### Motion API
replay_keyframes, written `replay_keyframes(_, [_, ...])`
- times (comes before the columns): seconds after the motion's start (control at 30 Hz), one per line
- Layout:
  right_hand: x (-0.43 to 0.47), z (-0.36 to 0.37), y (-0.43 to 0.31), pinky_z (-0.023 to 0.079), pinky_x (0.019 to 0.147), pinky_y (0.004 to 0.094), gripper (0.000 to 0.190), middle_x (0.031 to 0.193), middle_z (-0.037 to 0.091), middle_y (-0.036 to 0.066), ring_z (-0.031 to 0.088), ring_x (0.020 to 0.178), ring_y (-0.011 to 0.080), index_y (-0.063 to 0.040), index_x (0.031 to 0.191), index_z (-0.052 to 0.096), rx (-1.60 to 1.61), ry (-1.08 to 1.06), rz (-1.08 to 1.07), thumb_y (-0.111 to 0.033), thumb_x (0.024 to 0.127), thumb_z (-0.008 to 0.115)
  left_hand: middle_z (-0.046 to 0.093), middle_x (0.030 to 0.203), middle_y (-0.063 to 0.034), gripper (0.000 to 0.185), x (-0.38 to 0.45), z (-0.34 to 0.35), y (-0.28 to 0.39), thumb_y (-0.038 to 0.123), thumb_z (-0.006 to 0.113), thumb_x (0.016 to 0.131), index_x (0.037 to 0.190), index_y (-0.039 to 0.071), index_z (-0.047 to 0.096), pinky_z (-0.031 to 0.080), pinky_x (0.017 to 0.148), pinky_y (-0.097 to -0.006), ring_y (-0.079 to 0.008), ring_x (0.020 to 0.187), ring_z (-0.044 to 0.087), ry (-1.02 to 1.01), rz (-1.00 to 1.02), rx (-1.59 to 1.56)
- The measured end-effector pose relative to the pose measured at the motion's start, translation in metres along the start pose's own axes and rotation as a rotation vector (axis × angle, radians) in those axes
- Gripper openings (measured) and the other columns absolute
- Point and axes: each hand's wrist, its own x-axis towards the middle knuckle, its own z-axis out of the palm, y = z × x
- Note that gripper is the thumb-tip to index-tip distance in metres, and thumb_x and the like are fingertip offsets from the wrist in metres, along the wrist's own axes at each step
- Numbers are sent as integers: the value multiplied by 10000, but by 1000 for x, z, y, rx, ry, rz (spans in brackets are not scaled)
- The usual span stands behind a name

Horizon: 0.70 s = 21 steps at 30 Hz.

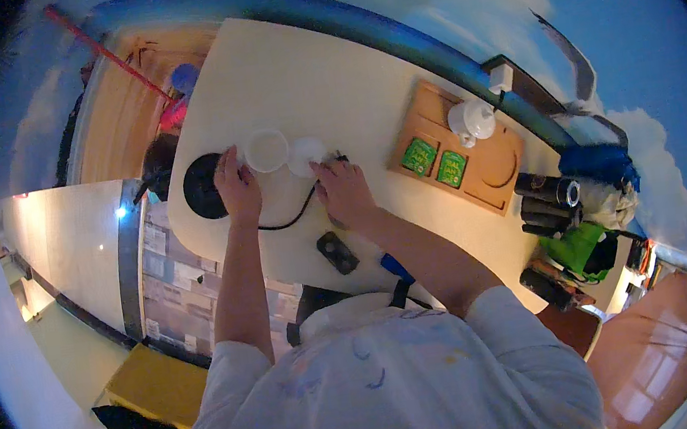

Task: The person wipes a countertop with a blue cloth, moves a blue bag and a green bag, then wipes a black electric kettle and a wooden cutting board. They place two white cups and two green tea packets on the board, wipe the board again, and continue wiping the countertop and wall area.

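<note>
My left hand (239, 189) is over the right edge of a black round disc (202, 189), beside a white round bowl-like container (266, 151). Whether its fingers touch the container is unclear. A pale, whitish round piece (307, 155) lies against the container's right side, blurred. My right hand (344, 192) is just below that piece, its fingertips near it and near a small dark object (341, 157), perhaps a plug. A black cord (293, 222) curves across the tabletop between my two hands; its ends are hidden.
On the white table (303, 79), a wooden tray (493, 188) holds green packets (452, 168) and a white lidded pot (471, 120). A small black device (337, 253) and a blue object (394, 267) lie near me. Dark cylinders (547, 189) and a green bag (576, 249) stand right.
</note>
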Motion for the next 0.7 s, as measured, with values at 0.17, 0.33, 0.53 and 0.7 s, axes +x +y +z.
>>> replay_keyframes(0.17, [47, 21, -6, 464, 960, 454, 323, 1145, 659, 83, 606, 1118, 287, -147, 1227, 631, -133, -120, 102, -231, 915, 613, 610, 1123, -162, 314, -8, -15, 7, 66, 690, 848, 1150, 19, 616, 484, 899, -443, -343, 1074, 576, -145, -172, -118])
replay_keyframes(0.33, [56, 24, 10, 485, 907, 445, 238, 1018, 698, 71, 662, 996, 264, -130, 1122, 663, -41, -36, 95, -215, 901, 645, 624, 852, -61, 184, -37, -19, 6, 197, 648, 970, 1031, 25, 619, 478, 684, -290, -137, 691, 568, -303, -535, -591])
replay_keyframes(0.53, [36, -10, 6, 462, 830, 441, 190, 857, 677, 75, 653, 862, 261, -121, 1044, 670, 376, 355, 145, -169, 864, 710, 535, 774, -11, 208, -51, -17, 33, 217, 535, 1040, 957, 29, 569, 420, 661, -282, -115, 713, 472, -323, -719, -788])
replay_keyframes(0.7, [23, -62, -14, 423, 829, 434, 210, 845, 667, 49, 625, 829, 252, -148, 1052, 661, 223, 480, -101, -179, 853, 722, 490, 803, -49, 176, -52, -27, 73, 182, 528, 1033, 982, 14, 546, 409, 674, -301, -141, 739, 458, -410, -452, -649])
